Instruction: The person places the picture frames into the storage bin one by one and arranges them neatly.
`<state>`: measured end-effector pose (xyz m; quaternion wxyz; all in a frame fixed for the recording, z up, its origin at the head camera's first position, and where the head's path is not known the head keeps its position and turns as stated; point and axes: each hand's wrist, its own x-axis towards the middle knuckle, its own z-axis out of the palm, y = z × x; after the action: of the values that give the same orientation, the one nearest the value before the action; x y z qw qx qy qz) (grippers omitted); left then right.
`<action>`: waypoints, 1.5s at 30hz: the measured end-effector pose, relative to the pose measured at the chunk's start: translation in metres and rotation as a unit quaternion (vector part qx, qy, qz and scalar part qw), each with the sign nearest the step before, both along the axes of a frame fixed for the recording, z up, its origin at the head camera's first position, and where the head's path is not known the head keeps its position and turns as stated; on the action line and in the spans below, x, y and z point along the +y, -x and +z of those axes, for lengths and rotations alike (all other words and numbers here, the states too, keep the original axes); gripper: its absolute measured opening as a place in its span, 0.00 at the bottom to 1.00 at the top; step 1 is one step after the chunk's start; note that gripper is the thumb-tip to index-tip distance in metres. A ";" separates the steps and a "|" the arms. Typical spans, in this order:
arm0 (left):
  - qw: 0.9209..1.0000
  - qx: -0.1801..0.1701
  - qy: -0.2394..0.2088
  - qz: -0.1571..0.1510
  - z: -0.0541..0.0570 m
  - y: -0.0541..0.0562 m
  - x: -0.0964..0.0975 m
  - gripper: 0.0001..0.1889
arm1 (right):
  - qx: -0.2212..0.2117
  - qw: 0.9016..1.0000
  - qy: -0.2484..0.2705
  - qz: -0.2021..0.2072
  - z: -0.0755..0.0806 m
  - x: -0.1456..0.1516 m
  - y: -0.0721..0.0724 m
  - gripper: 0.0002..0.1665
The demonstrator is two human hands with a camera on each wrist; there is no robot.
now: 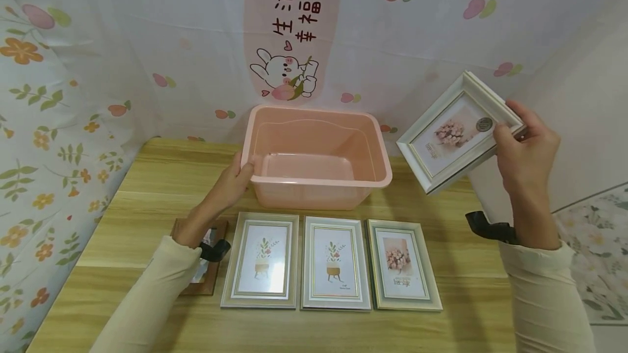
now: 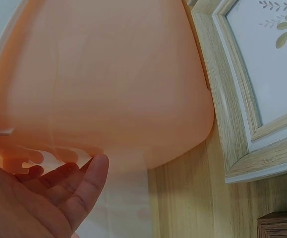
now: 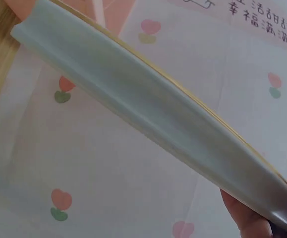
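Note:
My right hand (image 1: pixel 527 151) grips a white picture frame (image 1: pixel 448 135) by its right corner, thumb on the front, and holds it tilted in the air to the right of the pink plastic bin (image 1: pixel 314 194). In the right wrist view the picture frame (image 3: pixel 148 104) shows its pale edge, with fingertips at the lower right. My left hand (image 1: pixel 234 181) holds the bin's left rim, its thumb over the edge. From the left wrist, the fingers of that hand (image 2: pixel 59 198) curl under the rim against the bin's outer wall (image 2: pixel 108 74). The bin's visible floor is bare.
In front of the bin lie a beige frame (image 1: pixel 235 260), a white frame (image 1: pixel 310 260) and a pale green-gold frame (image 1: pixel 426 260). A brown frame (image 1: pixel 208 282) is partly hidden under my left forearm. A patterned cloth (image 1: pixel 186 59) hangs behind the wooden table (image 1: pixel 132 206).

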<state>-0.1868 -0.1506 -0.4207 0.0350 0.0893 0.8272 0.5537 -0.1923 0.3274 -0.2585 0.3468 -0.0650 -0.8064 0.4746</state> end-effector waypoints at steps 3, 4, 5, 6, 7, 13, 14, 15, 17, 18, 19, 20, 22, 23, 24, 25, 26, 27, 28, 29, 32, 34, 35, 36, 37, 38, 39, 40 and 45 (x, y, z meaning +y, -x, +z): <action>1.000 0.002 -0.001 0.000 0.000 0.000 0.001 0.29 | 0.013 1.000 0.007 0.004 0.004 -0.006 0.001 0.26; 1.000 0.001 -0.001 0.001 0.000 0.000 0.001 0.29 | 0.019 1.000 0.006 0.004 0.005 -0.009 0.001 0.26; 1.000 0.001 0.000 0.002 0.000 0.000 0.001 0.29 | 0.024 1.000 0.006 0.005 0.006 -0.011 0.001 0.26; 1.000 0.000 0.000 0.003 0.000 0.000 0.001 0.29 | 0.028 1.000 0.006 0.005 0.007 -0.012 0.002 0.26; 1.000 -0.001 0.001 0.003 0.000 0.000 0.001 0.29 | 0.034 0.999 0.003 0.001 0.008 -0.014 0.002 0.26; 1.000 -0.003 0.002 0.003 0.003 -0.001 0.001 0.30 | 0.054 0.998 0.007 -0.012 0.011 -0.025 0.006 0.26; 1.000 -0.003 0.002 0.002 0.003 -0.002 0.001 0.30 | 0.057 0.998 0.013 -0.011 0.011 -0.027 0.007 0.26; 1.000 -0.003 0.001 0.001 0.003 -0.002 0.001 0.30 | 0.062 0.998 0.018 -0.010 0.012 -0.029 0.008 0.26; 1.000 -0.003 0.002 0.001 0.002 -0.002 0.001 0.30 | 0.070 0.997 0.028 -0.008 0.012 -0.034 0.010 0.27; 1.000 -0.003 0.001 0.001 0.002 -0.002 0.000 0.30 | 0.073 0.997 0.033 -0.008 0.013 -0.036 0.011 0.27; 1.000 -0.003 0.002 0.001 0.002 -0.002 0.000 0.30 | 0.075 0.996 0.044 -0.003 0.013 -0.039 0.012 0.27; 1.000 -0.003 0.003 0.001 0.001 -0.002 0.000 0.30 | 0.076 0.996 0.053 0.001 0.014 -0.041 0.013 0.27; 1.000 -0.003 0.003 0.002 0.001 -0.001 -0.001 0.30 | 0.080 0.994 0.076 0.009 0.015 -0.045 0.014 0.27; 1.000 -0.004 0.002 0.001 0.001 -0.001 -0.001 0.30 | 0.082 0.993 0.084 0.012 0.015 -0.047 0.015 0.27; 1.000 -0.005 0.001 -0.001 0.000 -0.001 -0.001 0.30 | 0.086 0.992 0.096 0.017 0.015 -0.049 0.015 0.27; 1.000 -0.005 0.000 -0.002 0.000 -0.001 -0.001 0.30 | 0.092 0.989 0.110 0.024 0.015 -0.051 0.016 0.27; 1.000 -0.005 -0.001 -0.003 0.000 -0.001 -0.001 0.30 | 0.096 0.988 0.117 0.027 0.015 -0.053 0.016 0.27; 1.000 -0.005 -0.003 -0.004 0.000 -0.001 0.000 0.30 | 0.102 0.986 0.126 0.034 0.014 -0.054 0.016 0.27; 1.000 -0.004 -0.003 -0.005 0.000 -0.001 0.000 0.30 | 0.106 0.985 0.129 0.038 0.014 -0.056 0.016 0.27; 1.000 -0.003 -0.003 -0.005 0.000 -0.001 0.000 0.30 | 0.111 0.983 0.139 0.047 0.013 -0.057 0.016 0.27; 1.000 -0.001 -0.002 -0.004 0.000 0.000 0.000 0.29 | 0.121 0.978 0.158 0.064 0.012 -0.062 0.017 0.26; 1.000 0.000 -0.001 -0.002 0.000 0.000 0.000 0.29 | 0.127 0.975 0.166 0.071 0.010 -0.066 0.018 0.26; 1.000 0.000 -0.001 -0.001 0.001 0.000 0.001 0.29 | 0.129 0.975 0.166 0.072 0.009 -0.067 0.018 0.26; 1.000 -0.001 -0.002 0.000 0.001 -0.001 0.001 0.29 | 0.131 0.976 0.160 0.073 0.008 -0.069 0.019 0.26; 1.000 -0.002 -0.003 0.002 0.001 0.000 0.001 0.28 | 0.131 0.977 0.153 0.071 0.008 -0.072 0.019 0.26; 1.000 -0.003 -0.004 0.002 0.001 0.000 0.001 0.28 | 0.132 0.978 0.145 0.069 0.007 -0.074 0.020 0.26; 1.000 -0.004 -0.006 0.002 0.001 0.000 0.001 0.28 | 0.130 0.980 0.135 0.066 0.005 -0.076 0.020 0.26; 1.000 -0.004 -0.007 0.002 0.000 0.000 0.001 0.28 | 0.128 0.982 0.125 0.061 0.004 -0.078 0.021 0.26; 1.000 -0.002 -0.009 0.005 -0.001 0.001 0.001 0.27 | 0.120 0.986 0.100 0.050 -0.002 -0.087 0.024 0.26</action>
<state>-0.1878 -0.1499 -0.4219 0.0328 0.0846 0.8225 0.5614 -0.2167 0.2405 -0.2607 0.4089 -0.0013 -0.7093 0.5741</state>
